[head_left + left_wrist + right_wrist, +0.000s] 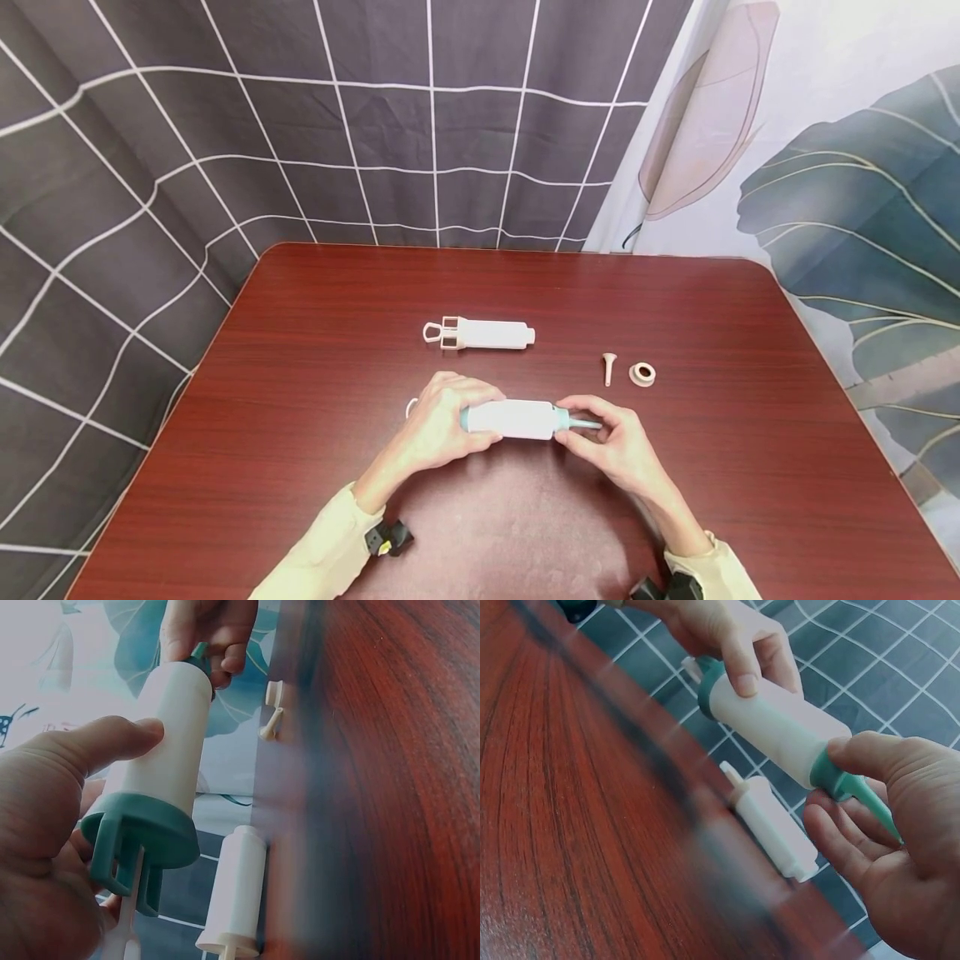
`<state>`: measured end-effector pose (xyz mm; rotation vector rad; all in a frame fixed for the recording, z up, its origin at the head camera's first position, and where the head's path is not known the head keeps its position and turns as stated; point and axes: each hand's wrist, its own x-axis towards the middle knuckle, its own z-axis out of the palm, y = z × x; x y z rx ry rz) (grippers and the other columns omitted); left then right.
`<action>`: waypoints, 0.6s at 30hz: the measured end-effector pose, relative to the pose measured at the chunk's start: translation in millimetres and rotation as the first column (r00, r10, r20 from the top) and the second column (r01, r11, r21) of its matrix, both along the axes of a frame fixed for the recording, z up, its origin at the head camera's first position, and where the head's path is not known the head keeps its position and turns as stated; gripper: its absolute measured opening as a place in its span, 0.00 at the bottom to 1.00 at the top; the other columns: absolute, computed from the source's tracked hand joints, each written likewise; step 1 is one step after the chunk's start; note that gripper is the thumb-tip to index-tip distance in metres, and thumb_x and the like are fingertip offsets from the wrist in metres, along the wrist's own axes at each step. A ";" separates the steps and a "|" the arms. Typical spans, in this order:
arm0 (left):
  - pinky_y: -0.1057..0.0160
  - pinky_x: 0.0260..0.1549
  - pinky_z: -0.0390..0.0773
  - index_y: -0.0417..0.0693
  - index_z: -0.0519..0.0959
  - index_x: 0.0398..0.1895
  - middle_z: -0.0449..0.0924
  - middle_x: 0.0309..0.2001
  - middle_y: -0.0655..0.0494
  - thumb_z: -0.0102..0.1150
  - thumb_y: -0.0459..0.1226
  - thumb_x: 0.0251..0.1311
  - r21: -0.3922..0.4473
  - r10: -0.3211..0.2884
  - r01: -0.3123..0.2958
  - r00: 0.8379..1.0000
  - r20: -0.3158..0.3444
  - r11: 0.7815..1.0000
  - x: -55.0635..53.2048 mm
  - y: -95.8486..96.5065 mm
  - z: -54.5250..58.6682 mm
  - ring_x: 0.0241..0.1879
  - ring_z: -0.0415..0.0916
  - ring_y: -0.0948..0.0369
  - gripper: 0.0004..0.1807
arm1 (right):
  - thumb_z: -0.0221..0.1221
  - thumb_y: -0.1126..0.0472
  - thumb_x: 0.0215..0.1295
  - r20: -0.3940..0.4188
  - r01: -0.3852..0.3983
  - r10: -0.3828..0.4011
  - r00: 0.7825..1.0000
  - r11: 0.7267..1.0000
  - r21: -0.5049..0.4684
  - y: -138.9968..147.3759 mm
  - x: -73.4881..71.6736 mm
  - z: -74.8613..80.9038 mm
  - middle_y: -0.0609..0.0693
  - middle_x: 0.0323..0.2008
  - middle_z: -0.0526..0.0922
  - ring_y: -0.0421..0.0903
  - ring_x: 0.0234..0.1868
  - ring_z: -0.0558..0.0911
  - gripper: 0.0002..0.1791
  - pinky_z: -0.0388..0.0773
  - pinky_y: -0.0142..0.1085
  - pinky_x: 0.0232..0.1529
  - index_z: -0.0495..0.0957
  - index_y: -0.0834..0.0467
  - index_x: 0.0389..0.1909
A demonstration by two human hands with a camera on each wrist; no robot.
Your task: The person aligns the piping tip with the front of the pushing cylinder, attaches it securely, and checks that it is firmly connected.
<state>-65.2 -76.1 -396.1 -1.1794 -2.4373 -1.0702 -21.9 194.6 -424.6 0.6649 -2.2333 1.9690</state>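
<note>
A white-barrelled icing syringe (519,419) with teal end parts is held level above the table between both hands. My left hand (441,423) grips the barrel near its handle end, thumb laid along the side. In the left wrist view the teal handle cap (142,825) has finger loops, and a pale plunger rod (133,900) comes out of it. At the other end, my right hand (618,443) pinches the teal collar (827,771) between thumb and fingers. A tapered teal nozzle (874,806) sticks out past the collar towards the right palm.
A second icing syringe (493,334), white with cream ends, lies behind the hands on the red-brown table (337,292). To the right are a small cream nozzle (608,368) and a cream ring (642,374). Gridded dark curtain (390,125) hangs behind the table.
</note>
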 end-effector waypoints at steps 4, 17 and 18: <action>0.56 0.49 0.71 0.51 0.86 0.40 0.86 0.39 0.63 0.80 0.36 0.39 0.002 -0.004 0.004 1.000 -0.006 1.000 0.5 -0.4 -0.7 0.41 0.80 0.63 0.20 | 0.66 0.79 0.55 0.008 0.037 -0.037 0.999 0.997 0.064 0.5 0.1 -0.4 0.57 0.37 0.86 0.39 0.36 0.84 0.16 0.80 0.30 0.34 0.80 0.69 0.46; 0.57 0.50 0.71 0.51 0.86 0.41 0.86 0.41 0.61 0.81 0.37 0.39 -0.005 0.017 -0.017 1.000 -0.010 1.000 2.5 0.4 -0.6 0.42 0.80 0.61 0.21 | 0.62 0.78 0.61 0.080 0.009 -0.010 0.997 1.000 0.018 1.8 0.5 -0.7 0.59 0.33 0.84 0.47 0.28 0.84 0.14 0.82 0.39 0.29 0.77 0.75 0.48; 0.56 0.50 0.71 0.50 0.86 0.41 0.86 0.41 0.61 0.81 0.37 0.39 -0.005 0.021 -0.021 1.000 -0.008 1.000 2.6 0.4 -0.5 0.42 0.80 0.61 0.21 | 0.62 0.79 0.61 0.071 -0.002 0.002 0.997 1.000 0.005 1.9 0.0 -0.9 0.60 0.34 0.84 0.47 0.29 0.84 0.15 0.82 0.39 0.29 0.76 0.76 0.49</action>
